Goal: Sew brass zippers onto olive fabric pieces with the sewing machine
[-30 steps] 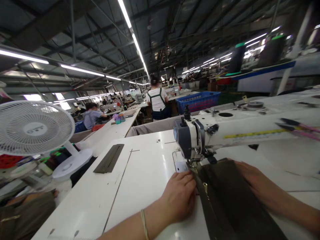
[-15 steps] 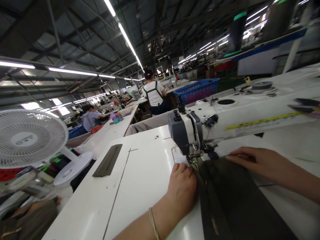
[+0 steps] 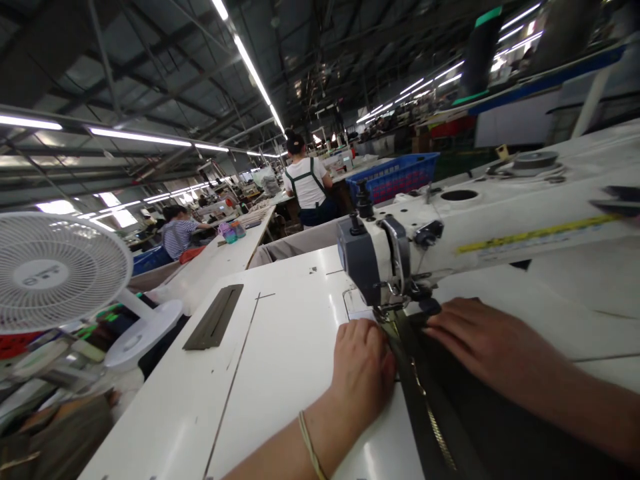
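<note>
Dark olive fabric [image 3: 480, 420] with a gold-toothed zipper [image 3: 434, 420] along it runs under the presser foot of the sewing machine [image 3: 370, 260]. My left hand [image 3: 363, 367], a cord round its wrist, rests on the white table left of the needle area. Its fingers are curled closed at the fabric's left edge, with the tips hidden. On the right, my right hand [image 3: 480, 340] grips the fabric close to the presser foot, its fingers bent and pressed together. The machine's head hides the needle.
A flat olive fabric piece [image 3: 215, 317] lies on the white table [image 3: 280, 347]. A white fan [image 3: 60, 273] stands at the left. Scissors [image 3: 615, 202] lie on the machine arm beside a yellow measuring tape [image 3: 537, 233]. A blue basket [image 3: 395, 177] and two people are farther off.
My right hand has moved left and nearer the presser foot, its fingers now bent over the fabric. More gold zipper teeth show. My left hand has stayed nearly in place.
</note>
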`<control>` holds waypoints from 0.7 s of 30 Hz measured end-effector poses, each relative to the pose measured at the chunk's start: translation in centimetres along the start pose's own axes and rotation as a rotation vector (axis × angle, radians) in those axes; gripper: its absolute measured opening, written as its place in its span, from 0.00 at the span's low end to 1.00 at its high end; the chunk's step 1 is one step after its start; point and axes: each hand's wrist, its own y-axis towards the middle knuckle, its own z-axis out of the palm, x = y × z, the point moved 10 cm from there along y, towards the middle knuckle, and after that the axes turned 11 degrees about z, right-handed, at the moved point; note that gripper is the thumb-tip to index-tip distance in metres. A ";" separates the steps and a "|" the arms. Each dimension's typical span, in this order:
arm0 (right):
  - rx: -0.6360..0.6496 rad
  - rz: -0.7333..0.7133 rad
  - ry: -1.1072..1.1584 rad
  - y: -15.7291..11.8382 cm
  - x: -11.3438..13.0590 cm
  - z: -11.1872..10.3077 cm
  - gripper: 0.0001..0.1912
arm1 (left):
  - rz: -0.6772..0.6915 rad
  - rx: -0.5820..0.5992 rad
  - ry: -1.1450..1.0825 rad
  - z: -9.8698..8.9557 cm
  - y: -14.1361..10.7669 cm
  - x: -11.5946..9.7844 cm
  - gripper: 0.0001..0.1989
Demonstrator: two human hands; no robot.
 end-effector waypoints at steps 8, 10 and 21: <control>0.101 -0.093 0.101 -1.6 2.2 4.3 0.19 | 0.170 -0.086 -0.052 -0.1 0.0 -0.8 0.12; 0.114 -0.104 0.131 -1.5 2.0 4.2 0.19 | 0.223 -0.042 -0.028 0.2 0.2 -1.3 0.10; 0.162 -0.140 0.161 -1.2 2.0 4.3 0.20 | 0.259 0.161 0.030 1.6 0.7 -1.6 0.08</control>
